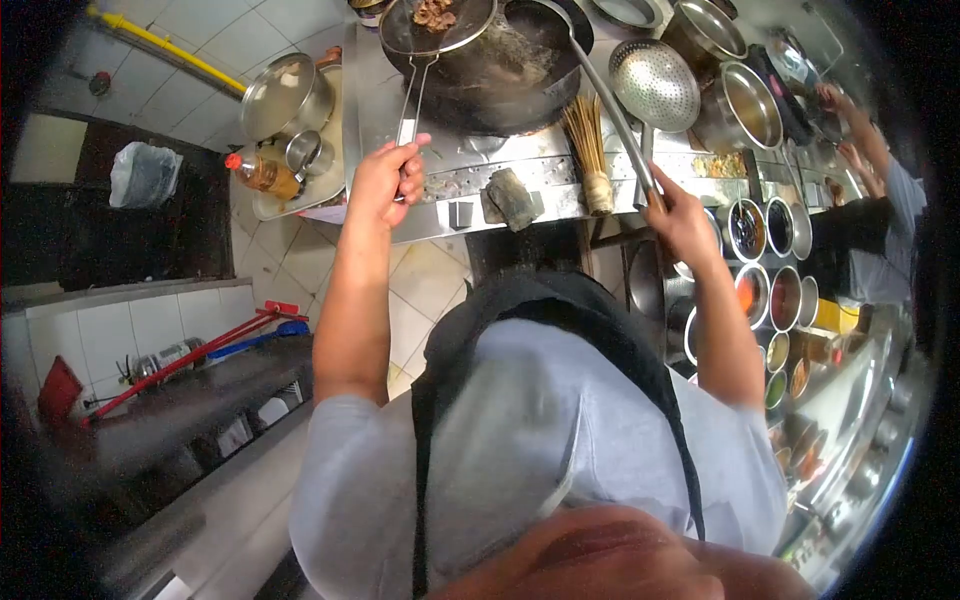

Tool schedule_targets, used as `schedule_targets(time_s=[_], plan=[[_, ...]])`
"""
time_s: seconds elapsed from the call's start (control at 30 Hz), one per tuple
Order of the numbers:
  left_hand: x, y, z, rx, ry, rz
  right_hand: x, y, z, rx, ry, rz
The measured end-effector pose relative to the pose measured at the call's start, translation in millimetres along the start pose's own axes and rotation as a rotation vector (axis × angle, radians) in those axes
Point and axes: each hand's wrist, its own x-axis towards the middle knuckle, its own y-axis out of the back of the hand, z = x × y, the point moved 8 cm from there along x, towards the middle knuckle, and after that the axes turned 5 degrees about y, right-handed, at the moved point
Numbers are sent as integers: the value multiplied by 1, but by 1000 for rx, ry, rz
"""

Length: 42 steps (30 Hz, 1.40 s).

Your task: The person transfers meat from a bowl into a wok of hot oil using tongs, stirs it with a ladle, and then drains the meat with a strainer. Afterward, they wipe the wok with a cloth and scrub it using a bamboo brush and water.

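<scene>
My left hand [388,182] is closed around the handle of a wire strainer [480,32]. Brown pieces of meat [434,14] lie in the strainer, which is over the left side of a dark wok [510,105]. Steam or glare blurs the wok's inside. My right hand [685,215] grips the wooden end of a long-handled ladle [610,100]. Its metal shaft slants up to the wok's far right side, where its head is hard to make out. Between my hands, a bamboo brush [587,150] and a folded grey cloth [511,199] rest at the stove's front edge.
Right of the wok sit a perforated skimmer [655,85] and metal pots [740,105]. Several seasoning containers [750,290] stand farther right, near another person's arm [865,130]. At left are a large pot [288,97] and an oil bottle [262,174] on a tray.
</scene>
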Motion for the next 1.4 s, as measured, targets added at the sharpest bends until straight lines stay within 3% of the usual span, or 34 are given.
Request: schedule_targets(time_s=[0.1, 0.27, 0.33, 0.47, 0.53, 0.67, 0.73, 0.93, 1.07, 1.17, 1.2, 1.27, 1.33, 1.4], plan=[[0, 2, 0, 23, -42, 2, 41, -9, 3, -3, -38, -107], [-15, 14, -4, 123, -89, 119, 71, -14, -19, 142, 36, -107], [-21, 19, -5, 117, -93, 137, 65, -21, -37, 571, -204, -261], [-27, 26, -8, 94, -111, 145, 48, -12, -70, 757, -325, -270], [-31, 26, -7, 102, -104, 161, 47, -13, -71, 685, -340, -336], [-33, 32, -9, 108, -106, 181, 36, -25, -83, 902, -346, -285], [-36, 32, -7, 108, -103, 199, 40, -42, -80, 1180, -365, -387], [-35, 36, -2, 139, -139, 226, 48, -62, -78, 1318, -407, -388], [-31, 40, 0, 142, -156, 224, 53, -62, -75, 1189, -367, -335], [-31, 40, 2, 141, -156, 232, 63, -62, -75, 693, -179, -358], [-30, 41, 4, 141, -159, 233, 72, -69, -65, 693, -176, -359], [-27, 43, 2, 139, -140, 236, 92, -63, -67, 421, 58, -195], [-23, 43, 1, 133, -132, 243, 101, -66, -63, 385, 28, -203], [-18, 44, 1, 131, -126, 251, 116, -85, -57, 620, -66, -257]])
